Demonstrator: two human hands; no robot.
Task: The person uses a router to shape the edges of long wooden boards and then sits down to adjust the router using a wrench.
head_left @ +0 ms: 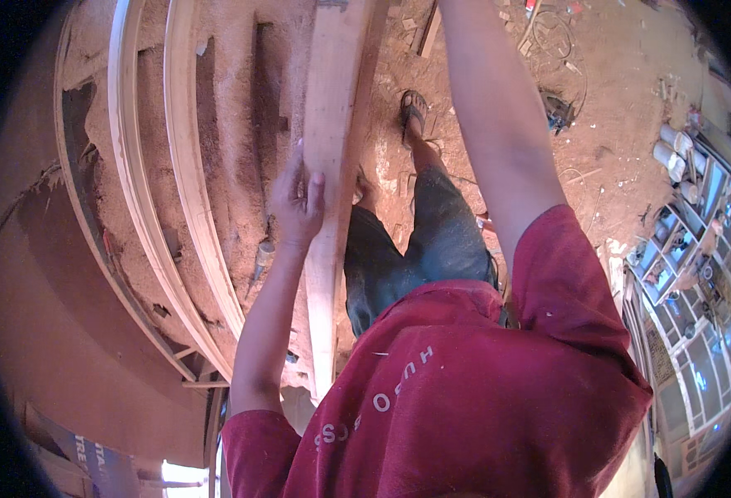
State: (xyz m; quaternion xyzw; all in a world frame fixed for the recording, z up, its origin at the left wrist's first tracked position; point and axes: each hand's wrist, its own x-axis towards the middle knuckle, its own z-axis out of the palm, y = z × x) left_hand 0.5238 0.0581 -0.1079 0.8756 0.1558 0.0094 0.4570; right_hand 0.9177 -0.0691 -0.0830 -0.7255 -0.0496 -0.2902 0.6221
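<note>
A long pale wooden beam point(330, 108) runs away from me, left of my legs. My left hand point(297, 207) lies at the beam's left edge, thumb stretched along its top face and a finger pointing forward, with a gap between them. Its other fingers are partly hidden. My right arm point(498, 108) reaches far forward past the beam's right side. The right hand lies beyond the upper edge of the picture, so what it holds or touches is hidden.
Two long pale wooden strips point(184, 124) lie to the left over sawdust. A dark-handled tool point(263, 256) sits near my left forearm. Wood offcuts point(426, 33) and a cable point(577, 75) lie on the dusty floor ahead. Metal frames point(672, 257) stand at the far right.
</note>
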